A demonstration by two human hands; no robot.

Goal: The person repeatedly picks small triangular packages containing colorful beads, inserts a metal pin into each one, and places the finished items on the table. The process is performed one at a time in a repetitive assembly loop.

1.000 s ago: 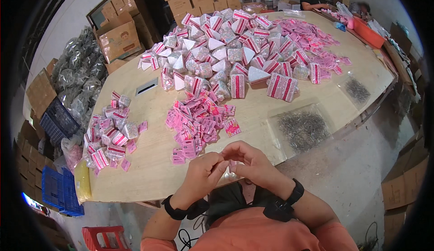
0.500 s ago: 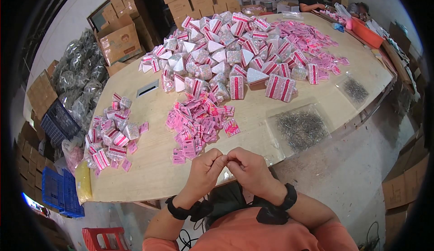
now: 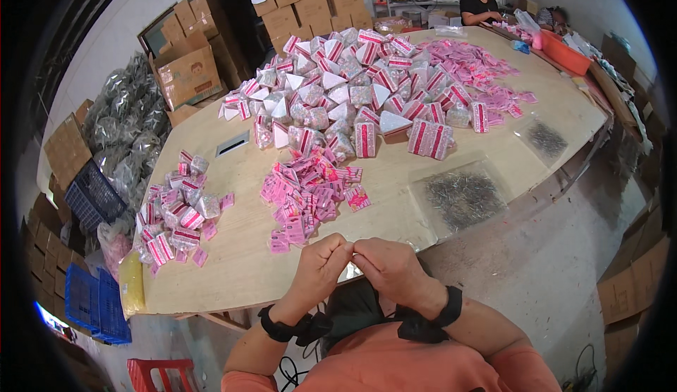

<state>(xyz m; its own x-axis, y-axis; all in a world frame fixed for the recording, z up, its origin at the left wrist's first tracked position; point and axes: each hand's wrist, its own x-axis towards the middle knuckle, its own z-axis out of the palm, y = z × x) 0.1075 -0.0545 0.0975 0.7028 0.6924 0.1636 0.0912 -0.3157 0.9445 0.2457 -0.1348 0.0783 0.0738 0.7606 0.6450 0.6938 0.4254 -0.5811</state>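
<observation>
At the table's near edge, my left hand and my right hand meet, fingers closed and fingertips pressed together. Whatever sits in the pinch is too small or too hidden to make out. Just beyond them lies a heap of pink printed cards. To the right of the cards, a shallow clear tray holds many thin metal pins. A large mound of wedge-shaped packs, white and pink with red stripes, spreads over the middle of the table.
A smaller pile of striped packs with pink cards lies at the left of the wooden table. A second pin tray and an orange basin are at the right. Far back, a person works. Blue crates stand left.
Both hands stay pinched together at nearly the same place, the right hand turned slightly more knuckles-up. The whole view has shifted a little.
</observation>
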